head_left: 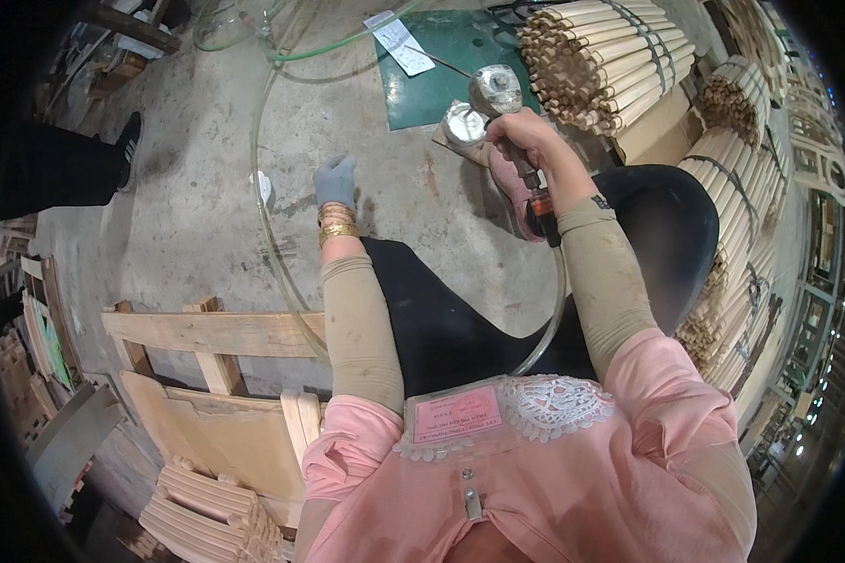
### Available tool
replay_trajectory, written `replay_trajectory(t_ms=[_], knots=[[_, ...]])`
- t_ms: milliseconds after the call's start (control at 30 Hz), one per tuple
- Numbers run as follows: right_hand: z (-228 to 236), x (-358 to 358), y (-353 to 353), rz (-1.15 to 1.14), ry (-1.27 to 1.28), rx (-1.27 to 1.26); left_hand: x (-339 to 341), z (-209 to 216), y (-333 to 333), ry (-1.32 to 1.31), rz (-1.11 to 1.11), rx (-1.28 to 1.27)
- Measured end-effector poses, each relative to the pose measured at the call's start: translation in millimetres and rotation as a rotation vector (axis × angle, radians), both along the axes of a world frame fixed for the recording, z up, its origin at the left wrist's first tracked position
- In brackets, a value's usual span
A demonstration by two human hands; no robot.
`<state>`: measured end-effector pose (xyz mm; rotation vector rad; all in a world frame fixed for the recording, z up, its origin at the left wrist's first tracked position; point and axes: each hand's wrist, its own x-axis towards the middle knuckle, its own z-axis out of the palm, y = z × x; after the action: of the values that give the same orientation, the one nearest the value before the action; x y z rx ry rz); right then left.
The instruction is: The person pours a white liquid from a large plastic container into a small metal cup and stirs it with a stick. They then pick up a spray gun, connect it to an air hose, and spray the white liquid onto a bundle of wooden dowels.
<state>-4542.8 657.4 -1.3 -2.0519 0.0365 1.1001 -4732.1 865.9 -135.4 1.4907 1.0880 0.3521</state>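
Observation:
In my right hand [526, 136] is an air-fed glue gun [495, 91], its fingers wrapped round the dark handle. The gun has a rounded metal body smeared with white and a long thin nozzle pointing far left. A clear hose [556, 305] runs from an orange-and-black fitting [539, 208] at the handle's bottom. Just left of the gun stands an open pot [463, 124] of white stuff, close to my pink shoe [512, 188]. My left hand [335, 181], in a grey glove, hovers over the concrete floor with its fingers curled in; whatever it may hold is hidden.
Strapped bundles of wooden sticks [620, 56] lie along the right. A white paper [399, 42] rests on a green sheet [404, 94]. At left are a wooden pallet [216, 333], stacked wooden parts [207, 516] and another person's shoe [130, 150]. Hose [263, 206] crosses the floor.

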Motion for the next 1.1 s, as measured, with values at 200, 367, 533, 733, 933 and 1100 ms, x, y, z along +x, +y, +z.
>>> replay_trajectory(t_ms=[200, 367, 533, 733, 933, 1100], knots=[[0.3, -2.9, 9.6, 0.051, 0.074, 0.023, 17.3, 13.0, 3.5, 0.002, -0.168, 0.252], [-8.7, 6.4, -17.6, 0.011, 0.131, 0.072, 136.8, 89.0, -75.0, -0.313, -0.376, 0.364], [-5.7, 3.1, -29.0, -0.051, 0.183, 0.030, 173.3, 117.3, -110.8, -0.340, -0.734, 0.121], [-7.7, -1.3, -25.5, -0.058, 0.095, 0.076, 174.7, 118.3, -120.8, -0.299, -0.488, 0.079], [-19.0, 8.2, -36.5, -0.026, 0.097, 0.033, 171.8, 119.4, -124.6, -0.328, -0.362, 0.095], [-17.7, 1.3, -35.2, -0.081, 0.099, -0.036, 164.7, 112.3, -126.5, -0.286, -0.315, 0.069]])
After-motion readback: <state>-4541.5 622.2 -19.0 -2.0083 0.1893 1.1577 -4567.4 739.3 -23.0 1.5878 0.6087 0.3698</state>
